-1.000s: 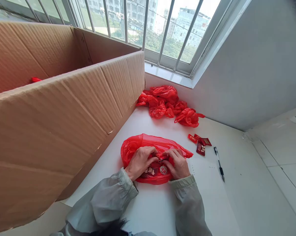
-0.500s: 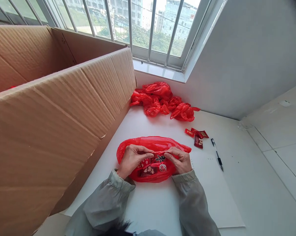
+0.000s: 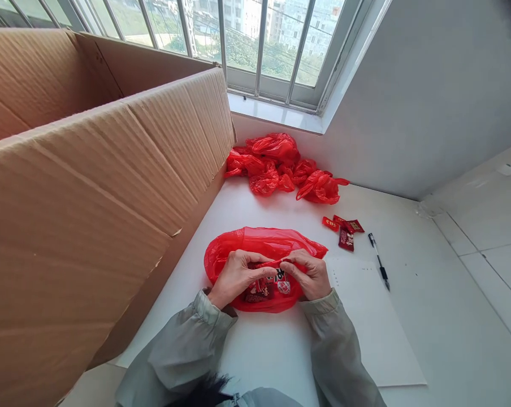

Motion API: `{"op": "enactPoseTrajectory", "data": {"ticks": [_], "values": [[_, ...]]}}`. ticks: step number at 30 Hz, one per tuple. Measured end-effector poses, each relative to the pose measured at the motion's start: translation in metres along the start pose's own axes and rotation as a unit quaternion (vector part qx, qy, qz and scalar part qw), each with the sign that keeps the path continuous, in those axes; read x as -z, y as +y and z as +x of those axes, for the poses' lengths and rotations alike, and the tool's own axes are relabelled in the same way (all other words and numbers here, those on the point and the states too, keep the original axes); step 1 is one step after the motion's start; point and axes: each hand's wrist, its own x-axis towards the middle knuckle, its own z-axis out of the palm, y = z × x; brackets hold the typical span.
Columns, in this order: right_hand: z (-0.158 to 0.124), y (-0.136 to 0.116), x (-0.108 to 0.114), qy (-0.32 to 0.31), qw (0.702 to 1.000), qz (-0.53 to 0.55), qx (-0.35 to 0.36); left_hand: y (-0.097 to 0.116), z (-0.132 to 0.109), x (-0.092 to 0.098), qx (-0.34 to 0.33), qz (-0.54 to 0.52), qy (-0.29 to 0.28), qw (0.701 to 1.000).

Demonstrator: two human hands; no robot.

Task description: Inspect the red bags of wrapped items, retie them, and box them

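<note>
A red plastic bag (image 3: 272, 237) lies on the white table in front of me, with several wrapped sweets (image 3: 262, 291) showing inside its mouth. My left hand (image 3: 241, 277) pinches the bag's edge between thumb and fingers, over the sweets. At the right side of the opening, my right hand (image 3: 308, 274) also pinches the gathered red edge. Both hands are closed and their fingertips are close together. The fingers hide part of the dark and red wrappers, which bear white and black characters.
A large open cardboard box (image 3: 154, 169) fills the left side. Crumpled red plastic bags (image 3: 276, 164) lie by the wall under the barred window. To the right are several small red packets (image 3: 346, 237), a pen (image 3: 379, 263) and a white sheet (image 3: 386, 339).
The bag's edge is drawn further over the sweets and looks more rolled between my fingertips. My left hand has shifted slightly right, covering more wrappers. The view has tilted slightly.
</note>
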Motion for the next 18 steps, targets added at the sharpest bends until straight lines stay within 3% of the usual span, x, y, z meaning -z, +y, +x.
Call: {"op": "enactPoseTrajectory", "data": {"ticks": [4, 7, 12, 18], "values": [[-0.0024, -0.0007, -0.0001, 0.015, 0.998, 0.003, -0.064, -0.001, 0.0001, 0.0011, 0.007, -0.027, 0.029, 0.999], [-0.0031, 0.0005, 0.0, -0.022, 0.995, 0.001, -0.098, -0.0024, 0.0001, 0.001, 0.007, -0.036, 0.049, 0.998], [-0.0023, 0.0042, 0.0001, -0.047, 0.992, 0.043, -0.107, -0.002, -0.0003, -0.0018, -0.029, -0.062, -0.044, 0.997], [-0.0026, 0.0014, 0.0059, -0.035, 0.995, -0.004, -0.098, -0.0059, 0.0017, -0.0007, -0.006, 0.007, -0.078, 0.997]]}}
